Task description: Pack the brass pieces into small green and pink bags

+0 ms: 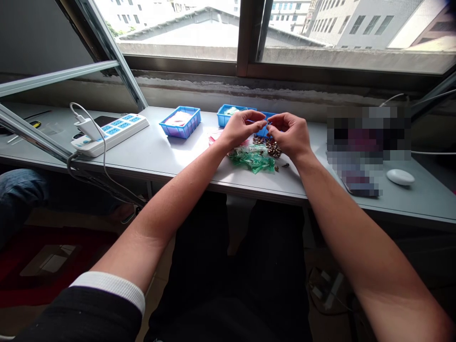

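Observation:
My left hand (239, 127) and my right hand (290, 134) meet above the grey table (160, 154), fingertips pinched together on something too small to make out. Just below them lies a heap of small green bags (253, 160) and a pile of small brown metal parts (272, 150). One loose brown part (285, 165) rests to the right of the bags. Behind the hands stand two blue trays (228, 113), partly hidden by the fingers.
Another blue tray (181, 121) with white and red contents sits left of the hands. A white power strip (111, 133) with a plugged charger lies at the far left. A white mouse (400, 176) is at the right, beside a blurred-out area. A window runs behind the table.

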A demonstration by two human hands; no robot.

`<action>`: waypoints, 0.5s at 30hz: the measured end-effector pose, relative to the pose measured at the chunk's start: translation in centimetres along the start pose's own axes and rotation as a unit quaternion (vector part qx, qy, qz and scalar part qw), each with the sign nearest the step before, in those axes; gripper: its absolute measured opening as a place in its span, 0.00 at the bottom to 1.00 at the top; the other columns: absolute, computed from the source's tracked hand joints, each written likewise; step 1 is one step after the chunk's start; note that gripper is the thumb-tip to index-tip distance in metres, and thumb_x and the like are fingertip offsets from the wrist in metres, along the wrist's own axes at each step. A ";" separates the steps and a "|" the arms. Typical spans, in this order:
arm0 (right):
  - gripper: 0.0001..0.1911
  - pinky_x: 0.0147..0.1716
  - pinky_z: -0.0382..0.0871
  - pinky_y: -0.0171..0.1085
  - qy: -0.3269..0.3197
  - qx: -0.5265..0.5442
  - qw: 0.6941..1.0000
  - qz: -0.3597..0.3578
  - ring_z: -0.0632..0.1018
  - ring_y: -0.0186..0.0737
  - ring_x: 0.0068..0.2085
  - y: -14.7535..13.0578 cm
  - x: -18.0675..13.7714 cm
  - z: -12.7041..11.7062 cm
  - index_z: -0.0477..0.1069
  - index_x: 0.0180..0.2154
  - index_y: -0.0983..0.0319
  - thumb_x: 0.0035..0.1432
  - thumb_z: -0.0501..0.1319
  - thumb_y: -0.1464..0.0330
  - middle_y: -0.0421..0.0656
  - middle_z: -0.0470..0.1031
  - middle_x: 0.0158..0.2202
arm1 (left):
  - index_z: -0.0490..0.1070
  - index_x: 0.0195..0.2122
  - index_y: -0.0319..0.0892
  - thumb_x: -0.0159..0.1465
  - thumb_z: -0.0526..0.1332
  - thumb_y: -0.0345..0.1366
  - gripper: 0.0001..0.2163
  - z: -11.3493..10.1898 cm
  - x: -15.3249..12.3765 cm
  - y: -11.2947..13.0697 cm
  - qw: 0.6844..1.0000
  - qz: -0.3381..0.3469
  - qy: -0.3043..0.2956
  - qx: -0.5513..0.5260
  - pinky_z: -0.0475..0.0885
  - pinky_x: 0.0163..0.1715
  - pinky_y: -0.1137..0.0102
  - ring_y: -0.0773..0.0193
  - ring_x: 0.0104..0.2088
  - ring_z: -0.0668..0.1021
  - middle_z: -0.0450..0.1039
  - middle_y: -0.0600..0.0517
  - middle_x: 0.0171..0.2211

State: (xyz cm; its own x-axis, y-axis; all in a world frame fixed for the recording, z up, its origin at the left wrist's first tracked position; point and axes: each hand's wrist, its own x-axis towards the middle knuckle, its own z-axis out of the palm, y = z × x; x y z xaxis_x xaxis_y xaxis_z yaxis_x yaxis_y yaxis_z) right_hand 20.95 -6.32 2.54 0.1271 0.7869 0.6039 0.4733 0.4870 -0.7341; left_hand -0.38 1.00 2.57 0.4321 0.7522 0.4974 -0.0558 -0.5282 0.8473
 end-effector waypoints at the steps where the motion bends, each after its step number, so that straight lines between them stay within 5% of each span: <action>1: 0.08 0.52 0.92 0.57 0.009 -0.007 1.000 -0.003 0.92 0.52 0.43 0.0 0.0 0.0 0.86 0.42 0.52 0.62 0.80 0.63 0.43 0.93 0.42 | 0.94 0.54 0.41 0.72 0.84 0.46 0.16 0.0 0.0 -0.1 1.000 0.003 -0.001 0.011 0.88 0.61 0.60 0.54 0.54 0.93 0.96 0.42 0.55; 7: 0.10 0.52 0.92 0.56 0.014 -0.035 0.999 -0.037 0.91 0.51 0.43 -0.4 -0.2 -0.1 0.81 0.39 0.50 0.63 0.80 0.66 0.42 0.92 0.41 | 0.96 0.50 0.41 0.71 0.87 0.59 0.24 0.2 -0.4 0.3 0.999 -0.013 -0.038 0.004 0.86 0.51 0.62 0.56 0.46 0.92 0.95 0.43 0.45; 12: 0.08 0.54 0.94 0.60 -0.008 -0.013 0.999 -0.028 0.93 0.53 0.44 -0.5 -0.3 -0.1 0.86 0.39 0.51 0.59 0.75 0.71 0.43 0.94 0.42 | 0.96 0.54 0.41 0.68 0.88 0.43 0.17 0.0 0.0 -0.6 0.999 -0.020 -0.024 -0.033 0.90 0.59 0.59 0.55 0.52 0.95 0.97 0.43 0.51; 15: 0.04 0.43 0.94 0.57 -0.005 0.010 1.000 0.004 0.92 0.52 0.41 -0.2 -0.3 -0.1 0.86 0.40 0.51 0.63 0.77 0.65 0.44 0.93 0.40 | 0.96 0.55 0.41 0.68 0.84 0.35 0.14 -0.1 0.2 -1.4 0.999 -0.007 -0.012 -0.033 0.91 0.60 0.56 0.54 0.51 0.95 0.97 0.44 0.50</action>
State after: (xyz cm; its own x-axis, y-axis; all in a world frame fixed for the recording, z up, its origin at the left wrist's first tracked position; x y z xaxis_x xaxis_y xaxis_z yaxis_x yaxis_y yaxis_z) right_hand 20.87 -6.67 2.59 0.1215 0.7944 0.5950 0.4552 0.4881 -0.7447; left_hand -0.27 1.93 1.52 0.4544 0.7498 0.4810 -0.1078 -0.4897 0.8652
